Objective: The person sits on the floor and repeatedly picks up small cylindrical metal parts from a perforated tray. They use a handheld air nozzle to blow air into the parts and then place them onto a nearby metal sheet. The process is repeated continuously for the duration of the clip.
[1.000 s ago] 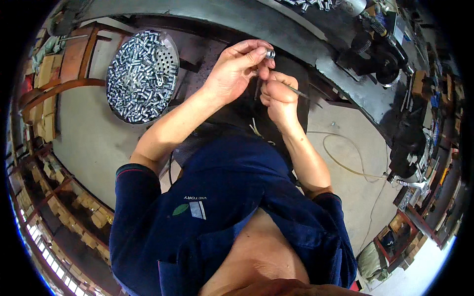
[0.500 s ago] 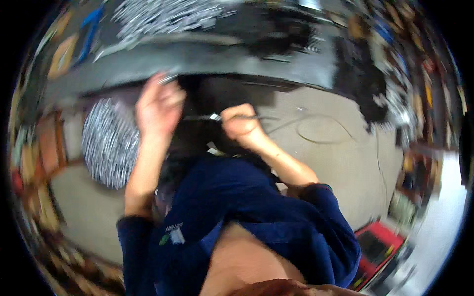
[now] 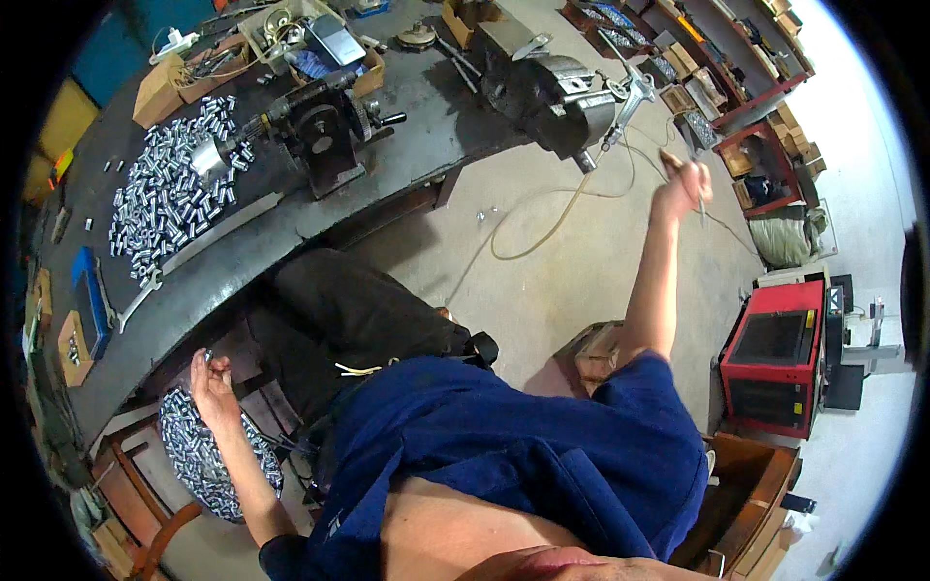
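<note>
My left hand [image 3: 215, 389] is raised beside the bench edge, above a round container [image 3: 199, 465] heaped with small shiny metal sleeves. Between its thumb and fingertips it pinches a small metal sleeve [image 3: 208, 355]. My right arm stretches far out to the right, and my right hand [image 3: 686, 186] is closed around a thin rod-like tool [image 3: 702, 207]; its exact kind is unclear. More metal sleeves [image 3: 160, 208] lie in a pile on the dark workbench [image 3: 262, 237], next to a black clamping fixture [image 3: 325, 136].
A bench vise [image 3: 542, 92] stands at the bench's far end, with an air gun [image 3: 632, 102] hanging there on a yellowish hose [image 3: 542, 242]. An open-ended wrench [image 3: 140, 298] lies near the left edge. To the right stand a red machine [image 3: 770, 349] and a wooden drawer [image 3: 751, 484].
My view has swung to the right. My hands were close together before my lap; now the right one reaches far right with its tool, while the left is lower, near the sleeve container.
</note>
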Motion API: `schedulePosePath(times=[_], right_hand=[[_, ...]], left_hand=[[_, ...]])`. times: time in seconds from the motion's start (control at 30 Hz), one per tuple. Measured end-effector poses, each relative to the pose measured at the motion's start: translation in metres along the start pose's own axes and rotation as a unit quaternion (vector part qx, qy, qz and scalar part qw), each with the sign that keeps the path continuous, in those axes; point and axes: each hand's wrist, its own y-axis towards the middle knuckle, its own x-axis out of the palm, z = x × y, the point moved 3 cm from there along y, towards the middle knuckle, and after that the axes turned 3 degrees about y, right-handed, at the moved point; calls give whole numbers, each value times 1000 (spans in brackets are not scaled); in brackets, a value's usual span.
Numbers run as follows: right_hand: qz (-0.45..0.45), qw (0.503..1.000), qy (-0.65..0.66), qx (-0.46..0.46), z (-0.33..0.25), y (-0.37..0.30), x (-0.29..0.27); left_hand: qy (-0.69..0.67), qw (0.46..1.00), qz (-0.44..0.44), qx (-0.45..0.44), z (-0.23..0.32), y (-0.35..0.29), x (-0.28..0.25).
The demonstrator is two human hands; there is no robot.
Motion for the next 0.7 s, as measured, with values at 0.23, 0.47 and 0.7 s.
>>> schedulePosePath(times=[0.23,0.47,0.7], right_hand=[[95,969,-3,228,187,36,17],[-49,988,-140,49,179,76,30],[-88,909,-284,-291,8,128,23]], left_hand=[[43,999,-24,2,12,-2,13],[53,997,11,-47,4,-12,18],[18,999,-43,-5,13,-14,49]])
